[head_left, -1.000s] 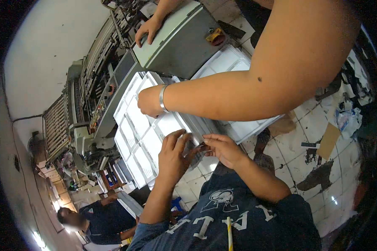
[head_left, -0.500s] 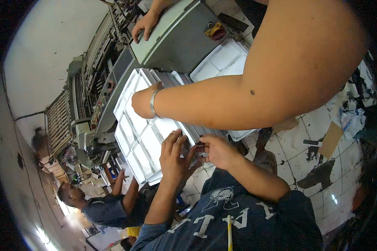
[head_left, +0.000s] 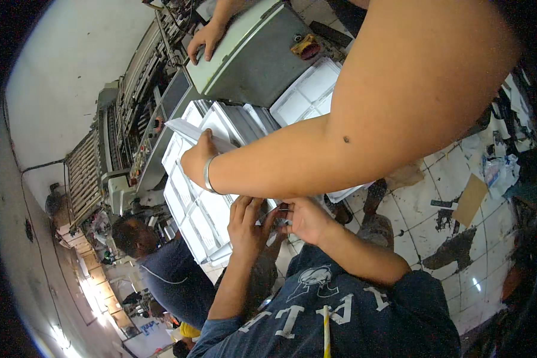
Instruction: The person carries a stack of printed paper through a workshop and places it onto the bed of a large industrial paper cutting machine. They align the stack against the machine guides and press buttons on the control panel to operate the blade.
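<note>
A thick stack of white printed sheets (head_left: pixel 188 206) stands in front of me, its top marked off in panels by grey lines. At its near corner my left hand (head_left: pixel 247 224) is closed, bent fingers over the top sheets and thumb toward my other hand. My right hand (head_left: pixel 307 222) is curled at the same corner; what lies between its fingertips cannot be made out. A co-worker's hand with a bracelet (head_left: pixel 198 156) lifts a fold of sheets (head_left: pixel 188 130) on the stack. That person's forearm (head_left: pixel 274 158) crosses just above my fingertips and hides part of the stack.
A co-worker's other hand (head_left: pixel 207 40) rests on a pale green machine cover (head_left: pixel 238 42). More printed sheets (head_left: pixel 307 89) lie beside it. Printing machinery (head_left: pixel 116 131) fills the left, where a person in dark clothes (head_left: pixel 176 274) bends close. Paper scraps (head_left: pixel 501 170) litter the tiled floor (head_left: pixel 411 209).
The co-worker's braceleted hand has shifted left and toward me, raising a fold of sheets. The person at left has come nearer, bending. My hands have stayed nearly in place.
</note>
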`<state>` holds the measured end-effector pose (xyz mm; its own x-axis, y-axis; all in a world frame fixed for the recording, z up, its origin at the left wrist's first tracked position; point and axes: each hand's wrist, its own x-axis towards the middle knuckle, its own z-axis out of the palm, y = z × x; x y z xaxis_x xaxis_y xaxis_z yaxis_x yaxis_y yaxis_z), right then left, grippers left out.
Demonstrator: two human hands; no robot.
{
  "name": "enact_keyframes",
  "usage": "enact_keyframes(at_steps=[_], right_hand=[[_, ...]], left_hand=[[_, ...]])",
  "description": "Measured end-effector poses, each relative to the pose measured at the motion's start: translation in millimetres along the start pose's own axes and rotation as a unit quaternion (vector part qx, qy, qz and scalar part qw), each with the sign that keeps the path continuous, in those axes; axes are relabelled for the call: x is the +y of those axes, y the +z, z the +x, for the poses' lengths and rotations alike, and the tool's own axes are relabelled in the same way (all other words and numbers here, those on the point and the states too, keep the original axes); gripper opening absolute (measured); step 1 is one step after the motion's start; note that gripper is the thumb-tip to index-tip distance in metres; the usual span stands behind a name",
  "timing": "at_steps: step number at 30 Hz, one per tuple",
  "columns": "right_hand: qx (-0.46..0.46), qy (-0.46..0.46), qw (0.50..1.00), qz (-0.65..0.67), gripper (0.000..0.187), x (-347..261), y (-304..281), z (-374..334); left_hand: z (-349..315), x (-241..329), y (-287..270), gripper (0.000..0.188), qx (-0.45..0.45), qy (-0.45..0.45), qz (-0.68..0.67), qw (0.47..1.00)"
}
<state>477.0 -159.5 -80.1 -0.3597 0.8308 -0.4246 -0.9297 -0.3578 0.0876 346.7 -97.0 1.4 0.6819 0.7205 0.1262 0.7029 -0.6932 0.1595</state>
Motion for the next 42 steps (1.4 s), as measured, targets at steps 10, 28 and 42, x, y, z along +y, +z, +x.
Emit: enact_keyframes(at_steps=[10,28,42], right_hand=[[0.049,-0.023,0.998,-0.021,0.027,-6,17,-11],[0.025,-0.026,0.999,-0.005,0.019,2,12,-7],[0.012,-0.052,0.997,-0.05,0.032,-2,34,-19]], left_hand=[[3,2,4,0.043,0.007,0.0,0.007,1.0],[1,-4,-9,0.044,0.028,0.033,0.006,0.999],[-2,-1,-9,0.039,0.024,0.015,0.007,1.0]])
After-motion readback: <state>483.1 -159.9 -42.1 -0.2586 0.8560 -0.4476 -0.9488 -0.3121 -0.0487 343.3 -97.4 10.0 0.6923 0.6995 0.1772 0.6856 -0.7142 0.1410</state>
